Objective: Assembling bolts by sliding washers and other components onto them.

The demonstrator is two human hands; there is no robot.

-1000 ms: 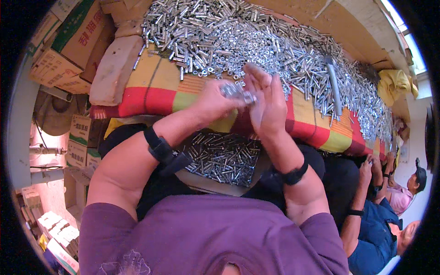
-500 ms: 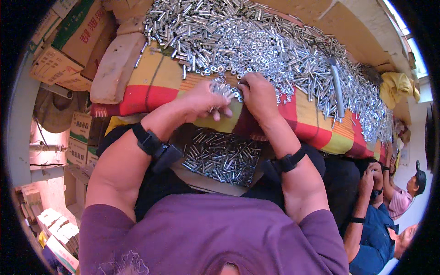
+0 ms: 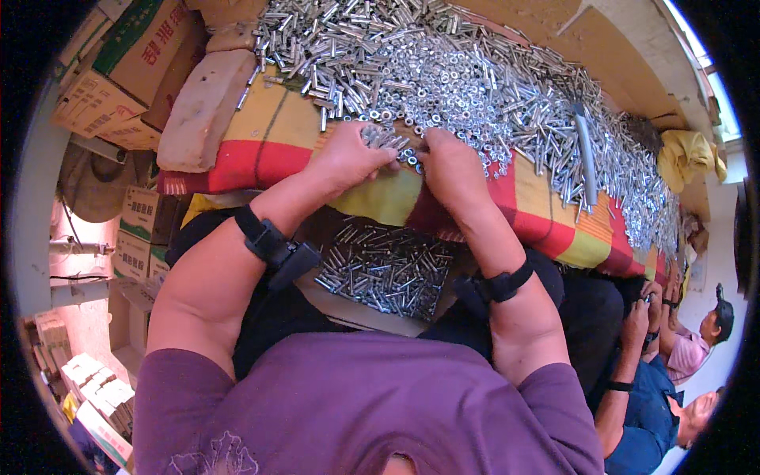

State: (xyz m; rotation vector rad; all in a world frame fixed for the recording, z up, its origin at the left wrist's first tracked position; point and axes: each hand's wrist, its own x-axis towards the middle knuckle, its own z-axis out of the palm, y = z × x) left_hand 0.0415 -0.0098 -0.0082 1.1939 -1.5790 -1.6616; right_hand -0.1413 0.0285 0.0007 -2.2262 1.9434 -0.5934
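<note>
My left hand (image 3: 344,161) is closed around several slim metal bolts (image 3: 385,140), which stick out past its thumb toward the right. Close beside it, the thumb and fingers of my right hand (image 3: 457,168) are pinched together at the near edge of the metal pile. Whatever they hold is too small or hidden to name. Loose nuts and rings (image 3: 431,83) lie just beyond both hands, with silvery tubes and rods (image 3: 324,51) heaped around them. Below my hands, between my legs, a box holds many more metal bolts (image 3: 388,273).
A red and yellow checked cloth (image 3: 261,162) covers the work surface. A brick (image 3: 207,111) rests at its left end, near stacked cardboard boxes (image 3: 119,87). A grey metal bar (image 3: 584,158) lies on the pile. Two people (image 3: 653,408) sit along the right side.
My left hand has turned and its fingers have curled further in around the bolts. My right hand has shifted slightly to the right and stays pinched.
</note>
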